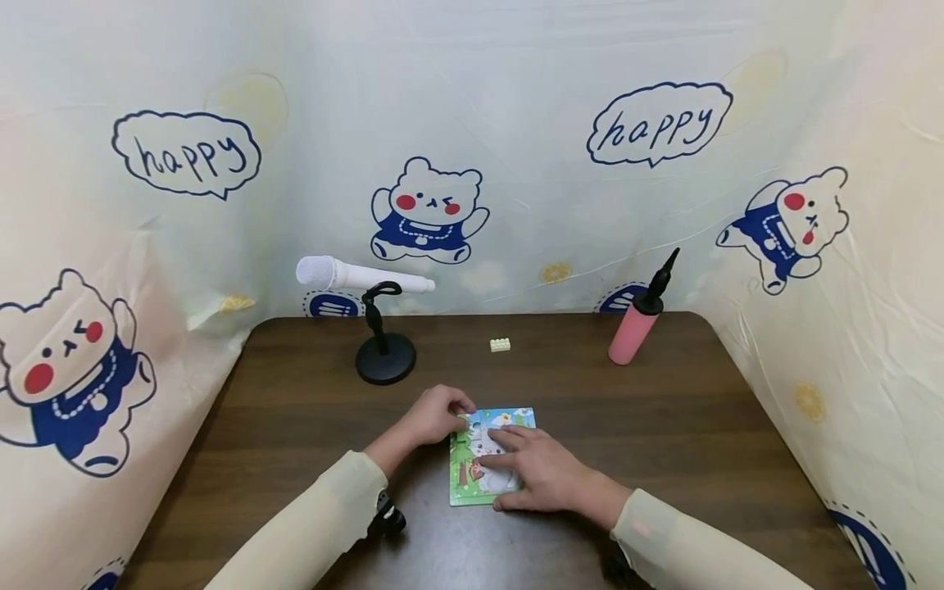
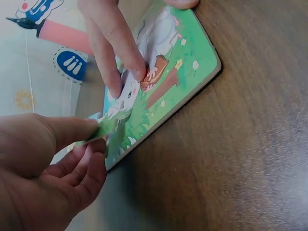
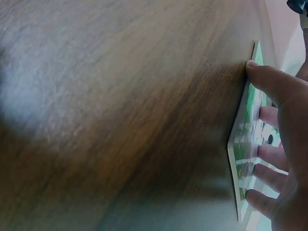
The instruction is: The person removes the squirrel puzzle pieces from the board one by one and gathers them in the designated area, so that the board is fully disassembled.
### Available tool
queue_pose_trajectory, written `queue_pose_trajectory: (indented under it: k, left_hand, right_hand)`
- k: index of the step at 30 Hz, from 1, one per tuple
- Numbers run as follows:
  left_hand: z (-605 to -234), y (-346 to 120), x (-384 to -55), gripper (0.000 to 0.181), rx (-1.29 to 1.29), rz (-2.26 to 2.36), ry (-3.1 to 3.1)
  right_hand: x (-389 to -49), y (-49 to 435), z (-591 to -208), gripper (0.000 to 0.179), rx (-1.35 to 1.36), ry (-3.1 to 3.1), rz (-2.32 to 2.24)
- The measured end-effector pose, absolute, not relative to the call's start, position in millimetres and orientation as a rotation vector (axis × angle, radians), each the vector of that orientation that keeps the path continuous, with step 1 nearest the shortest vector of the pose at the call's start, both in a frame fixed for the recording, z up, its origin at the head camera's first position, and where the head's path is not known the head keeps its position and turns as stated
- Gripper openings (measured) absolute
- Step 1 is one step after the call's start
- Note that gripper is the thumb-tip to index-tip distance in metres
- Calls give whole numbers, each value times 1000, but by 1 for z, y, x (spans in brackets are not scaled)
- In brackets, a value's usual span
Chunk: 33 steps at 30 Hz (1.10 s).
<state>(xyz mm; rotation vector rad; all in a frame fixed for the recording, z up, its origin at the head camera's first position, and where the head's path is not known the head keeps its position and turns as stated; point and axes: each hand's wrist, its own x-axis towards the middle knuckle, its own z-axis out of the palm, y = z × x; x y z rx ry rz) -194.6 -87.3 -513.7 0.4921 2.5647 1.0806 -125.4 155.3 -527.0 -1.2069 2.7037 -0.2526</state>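
A flat picture puzzle board (image 1: 463,492) with a white cartoon animal on green grass and blue sky lies on the table. At its far left corner, my left hand (image 1: 433,416) pinches a small green puzzle piece (image 2: 107,127) between thumb and fingers. In the left wrist view that piece is tilted up from the board. My right hand (image 1: 549,471) rests across the board's right side, fingers spread over the picture and thumb at the near edge. It covers part of the picture.
A white microphone (image 1: 369,274) sits at a black round-based stand (image 1: 386,359) at the back left. Behind the board is a small cream toy block (image 1: 500,345). A pink hand pump (image 1: 633,334) with a black nozzle stands at the back right. Printed cloth (image 1: 516,98) surrounds the brown table (image 1: 295,410).
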Motion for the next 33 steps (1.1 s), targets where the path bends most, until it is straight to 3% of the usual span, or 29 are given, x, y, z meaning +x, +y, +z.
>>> queue_pose_trajectory:
  k: [14, 23, 33]
  left_hand:
    - [-505, -116, -183, 12, 377, 1340, 2495]
    - [-494, -179, -184, 6, 225, 1326, 2555]
    - [-497, -246, -189, 16, 11, 1292, 2594]
  right_hand:
    - [-123, 156, -528, 66, -1266, 2734, -197]
    - [-123, 160, -525, 65, -1236, 2744, -186]
    - [-126, 170, -523, 65, -1176, 2717, -193]
